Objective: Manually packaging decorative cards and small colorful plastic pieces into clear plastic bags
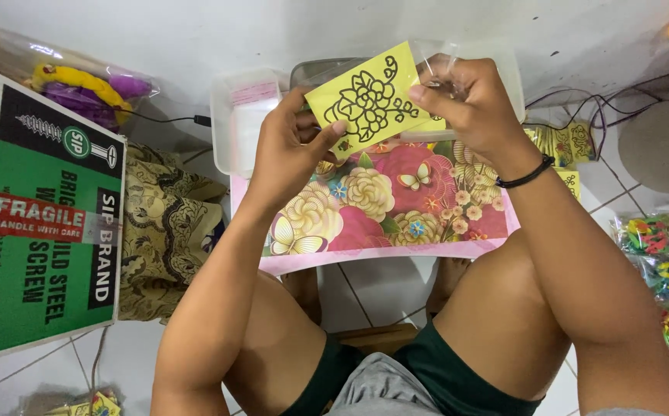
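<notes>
Green cardboard box far left, patterned cloth beside it. Left hand pinches the yellow card at its lower edge, right hand pinches the right side along with a clear plastic sleeve, above the floral board. Risk: card corner snagging the sleeve mouth and creasing if misaligned.

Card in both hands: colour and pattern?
Yellow card with a black outlined flower design, held by left hand and right hand; head view.
</notes>
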